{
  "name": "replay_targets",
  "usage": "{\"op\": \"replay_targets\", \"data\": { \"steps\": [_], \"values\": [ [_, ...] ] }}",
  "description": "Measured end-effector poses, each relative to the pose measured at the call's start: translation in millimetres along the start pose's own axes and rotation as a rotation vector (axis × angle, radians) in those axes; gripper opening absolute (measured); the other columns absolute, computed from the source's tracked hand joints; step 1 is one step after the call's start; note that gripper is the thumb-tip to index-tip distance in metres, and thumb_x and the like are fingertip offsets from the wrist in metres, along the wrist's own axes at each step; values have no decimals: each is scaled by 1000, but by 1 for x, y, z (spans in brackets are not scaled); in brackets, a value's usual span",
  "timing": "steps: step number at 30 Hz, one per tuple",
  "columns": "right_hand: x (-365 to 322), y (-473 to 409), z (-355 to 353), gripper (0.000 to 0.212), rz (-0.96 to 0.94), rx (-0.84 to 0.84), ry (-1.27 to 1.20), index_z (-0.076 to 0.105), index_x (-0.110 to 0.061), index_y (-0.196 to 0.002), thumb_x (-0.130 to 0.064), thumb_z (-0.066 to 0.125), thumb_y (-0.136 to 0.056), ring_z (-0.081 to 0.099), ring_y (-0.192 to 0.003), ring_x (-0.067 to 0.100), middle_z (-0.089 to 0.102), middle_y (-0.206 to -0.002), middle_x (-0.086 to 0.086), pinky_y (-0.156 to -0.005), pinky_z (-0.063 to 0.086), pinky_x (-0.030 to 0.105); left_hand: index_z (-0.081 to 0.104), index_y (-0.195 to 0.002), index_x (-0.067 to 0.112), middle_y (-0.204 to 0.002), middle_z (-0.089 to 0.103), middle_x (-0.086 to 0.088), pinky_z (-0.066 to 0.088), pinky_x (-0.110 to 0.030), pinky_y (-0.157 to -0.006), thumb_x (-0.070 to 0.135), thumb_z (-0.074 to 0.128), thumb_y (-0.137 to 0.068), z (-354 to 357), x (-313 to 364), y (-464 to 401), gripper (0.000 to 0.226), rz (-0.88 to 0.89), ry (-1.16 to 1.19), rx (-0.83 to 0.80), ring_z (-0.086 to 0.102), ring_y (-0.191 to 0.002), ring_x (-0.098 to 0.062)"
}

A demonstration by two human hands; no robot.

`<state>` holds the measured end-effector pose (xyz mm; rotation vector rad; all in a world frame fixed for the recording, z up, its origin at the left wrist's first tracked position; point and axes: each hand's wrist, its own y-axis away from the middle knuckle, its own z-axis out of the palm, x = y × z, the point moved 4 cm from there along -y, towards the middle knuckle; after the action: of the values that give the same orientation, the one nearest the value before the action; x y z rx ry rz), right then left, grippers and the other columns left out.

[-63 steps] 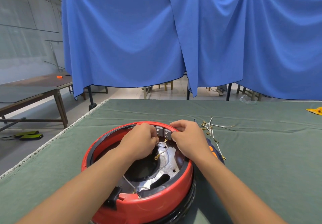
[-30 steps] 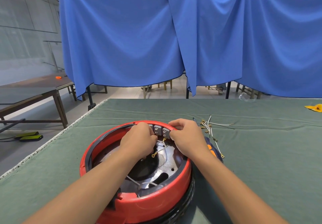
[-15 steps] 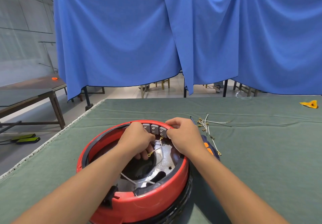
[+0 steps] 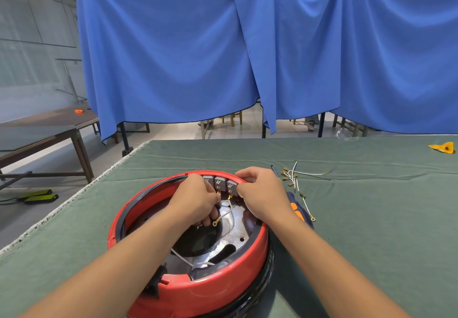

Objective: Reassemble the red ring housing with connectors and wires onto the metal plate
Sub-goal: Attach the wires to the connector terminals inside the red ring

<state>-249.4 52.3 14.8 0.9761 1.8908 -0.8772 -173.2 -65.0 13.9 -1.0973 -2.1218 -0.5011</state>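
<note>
The red ring housing [image 4: 213, 290] lies on the green table, around a shiny metal plate [image 4: 234, 228] with a dark round hole. Three grey connectors [image 4: 219, 183] sit in a row on the inside of its far rim. My left hand [image 4: 195, 200] is curled inside the ring and pinches a white wire [image 4: 224, 215] with a brass ring terminal just below the connectors. My right hand [image 4: 262, 194] grips the far rim next to the rightmost connector. Another white wire [image 4: 190, 262] runs across the plate near the front.
Loose white wires with brass terminals [image 4: 295, 179] lie right of the housing. A blue and orange tool [image 4: 297, 208] lies partly under my right wrist. A yellow scrap [image 4: 442, 148] is at the far right. The table's left edge [image 4: 74, 203] is close.
A third grey connector has come into sight on the far rim as my hands spread slightly. My left hand has dropped lower inside the ring with the wire.
</note>
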Motion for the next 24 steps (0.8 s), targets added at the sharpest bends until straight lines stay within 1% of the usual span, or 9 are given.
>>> {"op": "replay_targets", "data": {
  "steps": [3, 5, 9, 13, 18, 24],
  "values": [
    [0, 1, 0, 32, -5, 0, 10, 70, -20, -102, -6, 56, -77, 63, -95, 16, 70, -98, -2, -84, 52, 31, 62, -67, 7, -37, 54, 4, 29, -15, -31, 12, 55, -93, 0, 1, -1, 28, 8, -21, -9, 44, -26, -8],
    [0, 1, -1, 31, -7, 0, 11, 70, -21, -100, -6, 56, -77, 64, -93, 15, 70, -95, -3, -81, 52, 30, 62, -66, 8, -37, 55, 4, 30, -15, -32, 12, 55, -93, -1, 1, -1, 28, 15, -34, -10, 45, -27, -8],
    [0, 1, -1, 32, -6, 0, 12, 70, -20, -100, -5, 55, -77, 64, -94, 16, 70, -95, -2, -83, 52, 32, 64, -66, 8, -38, 55, 4, 31, -16, -33, 12, 54, -92, 0, 0, -1, 28, 23, -45, 11, 45, -28, -10],
    [0, 1, -2, 31, -8, 0, 9, 70, -20, -101, -6, 56, -77, 63, -94, 15, 70, -95, -2, -82, 51, 29, 64, -67, 8, -38, 55, 4, 32, -15, -34, 13, 54, -93, 0, 0, -1, 28, 16, -67, 26, 47, -28, -10],
    [0, 0, -1, 31, 3, -1, 3, 69, -21, -101, -7, 56, -77, 62, -98, 16, 69, -94, -2, -84, 50, 29, 63, -67, 10, -39, 56, 4, 33, -17, -36, 15, 53, -93, 0, 1, -2, 29, 35, -99, 37, 48, -29, -10],
    [1, 0, -1, 30, -1, 3, 3, 70, -20, -100, -7, 57, -77, 64, -94, 16, 70, -92, -3, -83, 52, 31, 60, -64, 11, -38, 54, 4, 33, -16, -35, 15, 54, -92, -1, 0, -3, 30, 46, -110, 56, 48, -29, -12]
  ]
}}
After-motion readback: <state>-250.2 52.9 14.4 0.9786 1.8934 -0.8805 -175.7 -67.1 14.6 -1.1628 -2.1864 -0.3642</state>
